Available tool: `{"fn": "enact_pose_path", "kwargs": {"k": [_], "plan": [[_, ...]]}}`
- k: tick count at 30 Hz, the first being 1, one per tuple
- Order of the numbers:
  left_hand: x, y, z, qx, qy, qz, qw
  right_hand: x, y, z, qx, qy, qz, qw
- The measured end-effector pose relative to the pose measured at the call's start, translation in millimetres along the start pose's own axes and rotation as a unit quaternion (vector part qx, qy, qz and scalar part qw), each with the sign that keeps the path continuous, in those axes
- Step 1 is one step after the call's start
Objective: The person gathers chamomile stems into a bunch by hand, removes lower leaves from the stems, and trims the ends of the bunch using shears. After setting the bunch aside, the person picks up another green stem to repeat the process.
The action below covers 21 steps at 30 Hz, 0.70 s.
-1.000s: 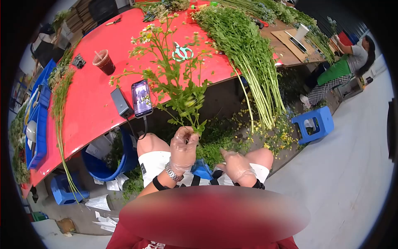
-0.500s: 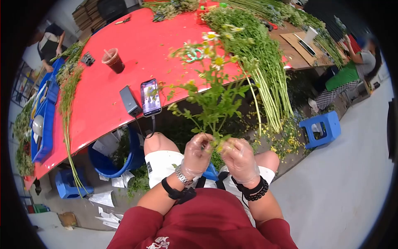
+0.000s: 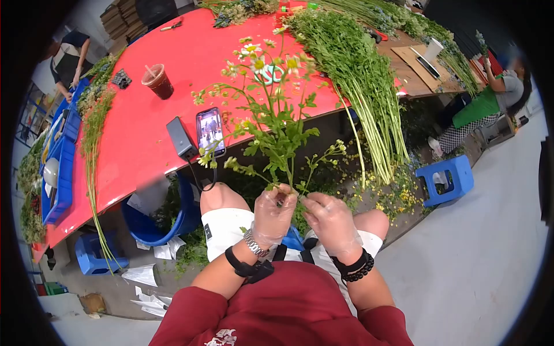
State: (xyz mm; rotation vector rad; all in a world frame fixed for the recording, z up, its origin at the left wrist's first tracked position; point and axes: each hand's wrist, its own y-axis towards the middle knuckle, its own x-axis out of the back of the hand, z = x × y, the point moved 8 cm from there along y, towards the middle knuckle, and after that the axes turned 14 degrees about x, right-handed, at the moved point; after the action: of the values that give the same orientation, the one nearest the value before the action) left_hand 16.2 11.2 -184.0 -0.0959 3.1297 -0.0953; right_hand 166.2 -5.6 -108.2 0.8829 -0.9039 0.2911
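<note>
Red-topped table (image 3: 133,138) holds iced-drink cup (image 3: 158,83), smartphone (image 3: 209,130), power bank (image 3: 181,137), teal scissors (image 3: 267,75), leafy green stems (image 3: 346,63), blue trays (image 3: 68,184). Floor (image 3: 461,259): blue stools (image 3: 463,176), white scraps (image 3: 141,274).

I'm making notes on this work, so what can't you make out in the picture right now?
Flower sprig, lower stem: head view, covered by the left hand and right hand.
Blue bucket, far rim: head view, behind the red table.
Shirt lettering: head view, cut off by the bottom edge.
Phone screen: head view, details too small.

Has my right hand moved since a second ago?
Yes: judged against the red table, your right hand has moved forward and leftward, to the flower stems.
</note>
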Motion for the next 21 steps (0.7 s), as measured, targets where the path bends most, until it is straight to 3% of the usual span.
{"fn": "enact_pose_path", "kwargs": {"k": [1,3,4,8,17,19,21], "plan": [[-1.6,-0.9,1.7,0.003,-0.002,0.004,1.000,5.9,3.3,3.8,-0.005,-0.002,0.002,1.000],[1.7,-1.3,1.1,0.010,-0.046,-0.022,0.999,36.6,12.7,22.2,0.035,0.009,-0.103,0.994],[1.7,-3.0,-11.0,-0.043,0.025,-0.031,0.998,42.3,16.1,26.5,0.050,0.007,-0.131,0.990],[-1.2,-7.2,-26.5,-0.073,0.049,-0.027,0.996,45.4,27.7,24.5,0.039,-0.012,-0.121,0.992],[-4.3,-13.5,-16.4,-0.021,0.051,0.006,0.998,29.4,21.9,15.8,0.018,-0.026,-0.129,0.991],[-1.8,-14.4,-20.0,-0.069,0.079,-0.010,0.994,19.4,17.6,12.8,0.016,-0.005,-0.107,0.994],[0.9,-10.7,-19.6,-0.059,0.059,-0.005,0.997,7.9,9.9,8.3,0.008,0.016,-0.065,0.998]]}}
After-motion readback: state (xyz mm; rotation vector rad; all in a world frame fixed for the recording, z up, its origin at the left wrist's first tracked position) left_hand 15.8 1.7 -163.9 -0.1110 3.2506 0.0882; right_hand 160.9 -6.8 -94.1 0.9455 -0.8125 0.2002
